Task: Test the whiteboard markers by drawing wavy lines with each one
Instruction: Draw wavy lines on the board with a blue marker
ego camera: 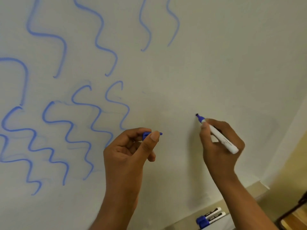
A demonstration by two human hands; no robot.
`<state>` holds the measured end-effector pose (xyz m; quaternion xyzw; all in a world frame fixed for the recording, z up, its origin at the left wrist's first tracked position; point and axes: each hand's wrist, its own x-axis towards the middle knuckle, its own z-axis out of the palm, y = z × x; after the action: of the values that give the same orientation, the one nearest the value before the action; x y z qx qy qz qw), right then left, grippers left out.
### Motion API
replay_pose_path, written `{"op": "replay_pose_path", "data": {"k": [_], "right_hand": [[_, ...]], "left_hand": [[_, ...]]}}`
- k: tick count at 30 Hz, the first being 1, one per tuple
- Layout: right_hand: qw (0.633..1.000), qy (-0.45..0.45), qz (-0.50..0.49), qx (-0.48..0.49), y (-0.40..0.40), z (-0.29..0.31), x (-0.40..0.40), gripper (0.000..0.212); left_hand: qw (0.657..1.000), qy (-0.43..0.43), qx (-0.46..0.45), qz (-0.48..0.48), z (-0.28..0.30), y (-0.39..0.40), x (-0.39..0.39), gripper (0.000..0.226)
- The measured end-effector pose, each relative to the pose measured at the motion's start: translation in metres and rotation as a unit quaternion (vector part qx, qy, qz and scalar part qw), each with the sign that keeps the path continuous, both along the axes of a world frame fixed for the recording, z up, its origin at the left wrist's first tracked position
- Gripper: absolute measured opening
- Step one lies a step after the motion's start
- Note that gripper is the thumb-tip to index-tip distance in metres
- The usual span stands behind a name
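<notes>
1. Soft blue wavy lines [66, 135] cover the left half of the whiteboard [216, 72]; some are crisp, some smudged to a pale haze. More curves run along the top toward the middle.
2. The board is smooth, off-white and faintly glossy; its right half is bare of ink.
3. The left hand [131, 146] is curled, thumb and fingers pinching a small blue plastic cap [147, 135], held near the board just below the nearest squiggle.
4. The right hand [221, 141] grips an uncapped marker [221, 136] like a pen: a round white barrel with small print, a blue collar and a dark tip. The tip points up and left, at or just off the board; contact cannot be told.
5. Two capped markers [211, 217], white barrels with blue caps, lie side by side and touching on a ledge at the board's lower edge, between the two forearms.
6. At the far right, a yellowish wall [289, 165] and, in the lower corner, a strip of wooden floor [297, 219].
</notes>
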<state>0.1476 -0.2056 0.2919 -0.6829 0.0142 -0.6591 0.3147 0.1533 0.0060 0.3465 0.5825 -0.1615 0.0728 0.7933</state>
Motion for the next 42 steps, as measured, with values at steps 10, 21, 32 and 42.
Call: {"op": "replay_pose_path", "data": {"k": [10, 21, 32, 42], "right_hand": [[0.994, 0.072, -0.021, 0.083, -0.019, -0.051, -0.018, 0.016], [0.995, -0.065, 0.026, 0.071, -0.037, 0.086, 0.010, 0.016], [0.994, -0.037, -0.005, -0.101, -0.029, 0.080, 0.006, 0.016], [0.993, 0.065, -0.037, -0.090, -0.023, -0.015, -0.015, 0.009]], "left_hand": [[1.000, 0.007, 0.011, -0.007, -0.002, -0.004, -0.005, 0.027], [0.999, 0.013, 0.024, -0.018, -0.005, -0.011, -0.015, 0.030], [0.999, 0.023, 0.021, -0.013, -0.007, -0.013, -0.019, 0.029], [0.999, 0.023, 0.023, -0.019, -0.011, -0.017, -0.017, 0.027]]}}
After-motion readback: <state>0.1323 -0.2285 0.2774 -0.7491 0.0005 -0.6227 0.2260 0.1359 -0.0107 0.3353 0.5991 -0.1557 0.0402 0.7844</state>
